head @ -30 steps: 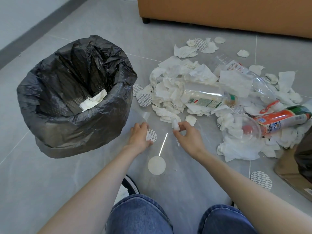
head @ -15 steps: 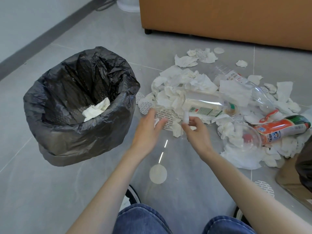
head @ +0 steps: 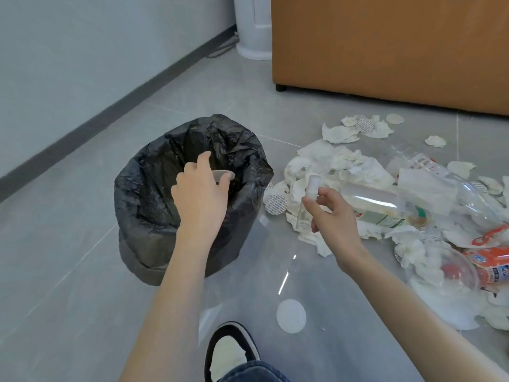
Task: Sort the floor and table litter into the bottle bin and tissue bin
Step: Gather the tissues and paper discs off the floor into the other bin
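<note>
A bin lined with a black bag (head: 154,199) stands on the grey floor at centre left. My left hand (head: 202,194) hovers over its mouth and pinches a round white paper disc (head: 224,175). Just right of the bin, my right hand (head: 330,216) holds a small clear tube-like bottle with a white cap (head: 309,199) upright. Behind it lies a pile of crumpled white tissues (head: 344,164) mixed with clear plastic bottles (head: 385,205) and an orange-labelled bottle (head: 493,260).
An orange-brown sofa (head: 385,51) blocks the back right, with a white cylinder (head: 253,26) beside it at the wall. A white disc (head: 291,316) lies on the floor near my black-and-white shoe (head: 231,351). A clear dome lid (head: 446,268) sits at right.
My left hand lifted a paper disc from the floor and moved left over the bin. My right hand rose with the small bottle. The view tilted up.
</note>
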A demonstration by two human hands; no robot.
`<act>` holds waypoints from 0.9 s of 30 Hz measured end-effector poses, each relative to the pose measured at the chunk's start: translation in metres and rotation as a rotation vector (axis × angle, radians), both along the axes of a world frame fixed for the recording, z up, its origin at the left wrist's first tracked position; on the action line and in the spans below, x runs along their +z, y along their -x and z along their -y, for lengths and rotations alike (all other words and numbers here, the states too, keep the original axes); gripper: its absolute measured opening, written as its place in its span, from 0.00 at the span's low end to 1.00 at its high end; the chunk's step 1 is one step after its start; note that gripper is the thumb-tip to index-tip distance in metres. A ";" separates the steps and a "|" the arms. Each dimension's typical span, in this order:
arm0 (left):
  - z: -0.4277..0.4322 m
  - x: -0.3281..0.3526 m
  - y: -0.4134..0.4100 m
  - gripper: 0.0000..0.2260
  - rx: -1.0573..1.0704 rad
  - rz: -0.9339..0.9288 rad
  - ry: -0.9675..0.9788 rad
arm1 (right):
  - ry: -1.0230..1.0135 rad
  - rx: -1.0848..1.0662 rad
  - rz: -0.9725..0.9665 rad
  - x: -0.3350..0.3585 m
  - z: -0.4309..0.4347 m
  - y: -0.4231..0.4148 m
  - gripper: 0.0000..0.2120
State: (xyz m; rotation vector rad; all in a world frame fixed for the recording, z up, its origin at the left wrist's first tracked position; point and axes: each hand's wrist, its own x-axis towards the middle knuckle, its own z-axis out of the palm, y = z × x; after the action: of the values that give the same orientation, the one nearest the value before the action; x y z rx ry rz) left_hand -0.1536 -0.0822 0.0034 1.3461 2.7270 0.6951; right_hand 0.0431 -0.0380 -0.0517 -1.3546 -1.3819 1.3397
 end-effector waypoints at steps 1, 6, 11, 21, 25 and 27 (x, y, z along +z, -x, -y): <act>0.001 -0.004 0.000 0.24 0.007 0.021 0.014 | -0.005 0.005 -0.001 0.002 0.001 0.001 0.05; -0.004 0.001 -0.033 0.17 -0.150 0.034 -0.266 | -0.077 -0.010 -0.009 0.021 -0.004 -0.012 0.05; -0.030 0.023 -0.095 0.15 -0.383 0.254 -0.304 | -0.228 -0.122 0.055 0.048 -0.009 -0.056 0.05; -0.083 0.013 -0.243 0.13 -0.890 0.520 0.028 | -0.393 -0.493 0.272 0.086 0.006 -0.226 0.04; -0.085 0.021 -0.302 0.13 -1.040 0.524 0.085 | -0.356 -0.672 0.386 0.096 0.025 -0.298 0.04; -0.080 0.021 -0.329 0.14 -1.103 0.526 0.111 | -0.269 -0.717 0.475 0.092 0.034 -0.332 0.05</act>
State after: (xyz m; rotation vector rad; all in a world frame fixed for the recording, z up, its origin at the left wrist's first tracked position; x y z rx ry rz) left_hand 0.1750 -0.0023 0.0240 1.9299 1.2882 0.6119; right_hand 0.3755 -0.0716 0.0405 -1.8045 -1.1271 0.3614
